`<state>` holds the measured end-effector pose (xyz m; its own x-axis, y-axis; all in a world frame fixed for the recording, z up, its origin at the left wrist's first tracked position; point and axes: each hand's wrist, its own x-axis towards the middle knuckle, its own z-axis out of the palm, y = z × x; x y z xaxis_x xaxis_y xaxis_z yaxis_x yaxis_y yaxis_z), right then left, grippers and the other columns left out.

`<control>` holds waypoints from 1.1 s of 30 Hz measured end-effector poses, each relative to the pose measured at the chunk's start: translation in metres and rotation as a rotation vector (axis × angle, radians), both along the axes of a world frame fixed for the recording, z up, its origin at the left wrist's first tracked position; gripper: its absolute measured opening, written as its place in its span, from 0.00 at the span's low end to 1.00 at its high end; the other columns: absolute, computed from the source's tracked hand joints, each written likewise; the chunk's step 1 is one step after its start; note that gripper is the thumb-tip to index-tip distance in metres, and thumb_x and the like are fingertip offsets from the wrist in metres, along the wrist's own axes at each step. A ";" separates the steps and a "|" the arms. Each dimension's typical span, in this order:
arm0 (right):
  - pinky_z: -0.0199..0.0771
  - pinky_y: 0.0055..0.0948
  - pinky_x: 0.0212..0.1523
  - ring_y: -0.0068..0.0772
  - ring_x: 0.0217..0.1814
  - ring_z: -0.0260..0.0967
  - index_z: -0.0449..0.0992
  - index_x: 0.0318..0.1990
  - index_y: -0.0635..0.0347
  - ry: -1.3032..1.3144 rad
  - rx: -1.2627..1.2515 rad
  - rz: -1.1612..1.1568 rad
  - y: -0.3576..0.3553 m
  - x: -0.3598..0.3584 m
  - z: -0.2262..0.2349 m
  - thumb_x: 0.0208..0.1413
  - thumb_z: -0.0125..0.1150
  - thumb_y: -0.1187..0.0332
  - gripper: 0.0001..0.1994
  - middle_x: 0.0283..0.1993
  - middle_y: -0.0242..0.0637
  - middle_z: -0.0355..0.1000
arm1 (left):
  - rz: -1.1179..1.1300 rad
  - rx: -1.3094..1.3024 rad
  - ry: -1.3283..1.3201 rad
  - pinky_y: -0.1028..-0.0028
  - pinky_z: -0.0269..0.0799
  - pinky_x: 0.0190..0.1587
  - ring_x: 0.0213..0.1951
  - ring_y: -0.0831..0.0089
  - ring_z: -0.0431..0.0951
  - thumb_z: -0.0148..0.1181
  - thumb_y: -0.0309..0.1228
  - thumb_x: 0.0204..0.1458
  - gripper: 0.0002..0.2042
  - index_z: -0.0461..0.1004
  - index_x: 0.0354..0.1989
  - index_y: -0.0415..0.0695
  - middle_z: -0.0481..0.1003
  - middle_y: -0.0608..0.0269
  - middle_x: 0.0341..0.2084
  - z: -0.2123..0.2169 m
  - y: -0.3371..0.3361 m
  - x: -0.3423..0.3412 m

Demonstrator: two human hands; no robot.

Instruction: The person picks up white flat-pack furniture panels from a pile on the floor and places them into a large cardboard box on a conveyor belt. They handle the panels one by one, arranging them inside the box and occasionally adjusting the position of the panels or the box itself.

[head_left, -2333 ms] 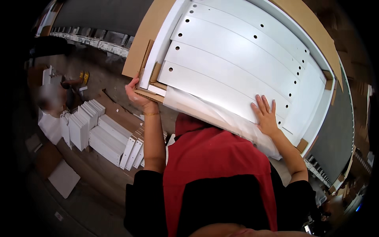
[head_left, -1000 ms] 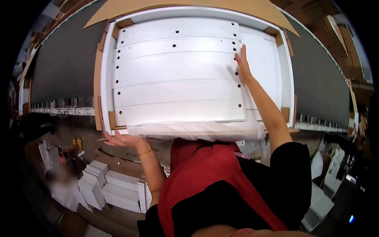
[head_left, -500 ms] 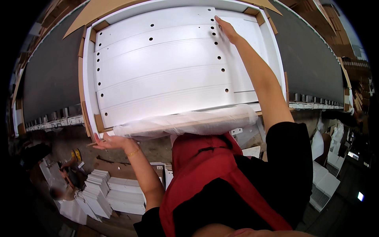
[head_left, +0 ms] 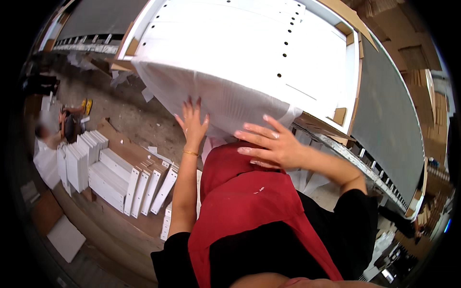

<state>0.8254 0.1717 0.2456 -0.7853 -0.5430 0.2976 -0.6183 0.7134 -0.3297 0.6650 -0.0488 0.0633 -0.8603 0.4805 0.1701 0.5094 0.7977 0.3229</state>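
Left hand [head_left: 193, 126]: fingers spread, unclenched, overlapping the translucent sheet [head_left: 225, 93] that hangs down the near side of the white panels [head_left: 225, 38]; contact cannot be told. Right hand [head_left: 276, 146]: fingers apart, released, just before the sheet's right part. Sheet lies between fingers and panels, which sit inside a white frame [head_left: 354, 86]. Grey conveyor [head_left: 389, 110] at right; white boards [head_left: 113, 177] at lower left; red apron [head_left: 245, 192] close below the hands

1. This place seems to be a factory workshop.
2. A dark conveyor belt [head_left: 391, 125] extends on both sides of an open box [head_left: 354, 72] with drilled white boards [head_left: 230, 38].
3. Many similar panels [head_left: 110, 185] stand in rows near the littered floor [head_left: 132, 115].
4. Brown cardboard [head_left: 410, 29] is piled at right.
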 end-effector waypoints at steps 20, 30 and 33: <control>0.66 0.34 0.51 0.36 0.56 0.64 0.59 0.57 0.68 -1.065 0.108 -1.115 0.018 0.123 -0.264 0.40 0.66 0.65 0.35 0.52 0.51 0.67 | 0.880 0.710 -0.923 0.72 0.66 0.46 0.42 0.65 0.73 0.54 0.38 0.48 0.18 0.73 0.43 0.36 0.74 0.52 0.39 -0.224 -0.324 0.242; 0.56 0.31 0.57 0.36 0.55 0.60 0.62 0.54 0.64 -0.748 -1.259 -1.136 -0.097 0.063 -0.184 0.38 0.68 0.69 0.33 0.51 0.41 0.65 | 0.321 0.914 -0.657 0.70 0.67 0.49 0.46 0.64 0.73 0.61 0.37 0.46 0.22 0.69 0.49 0.39 0.73 0.52 0.43 -0.101 -0.280 -0.052; 0.62 0.28 0.51 0.31 0.52 0.63 0.70 0.47 0.65 -0.862 -1.140 -1.121 -0.137 0.104 -0.173 0.40 0.67 0.68 0.23 0.48 0.39 0.69 | 0.173 0.733 -0.477 0.65 0.57 0.57 0.55 0.57 0.64 0.65 0.41 0.41 0.33 0.61 0.55 0.41 0.65 0.48 0.51 -0.033 -0.199 -0.101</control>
<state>0.9289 0.0346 0.0721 -0.7131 0.4489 -0.5385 0.5321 -0.1535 -0.8326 0.5641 -0.2475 0.0306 -0.9686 0.2482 -0.0111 0.0817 0.3605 0.9292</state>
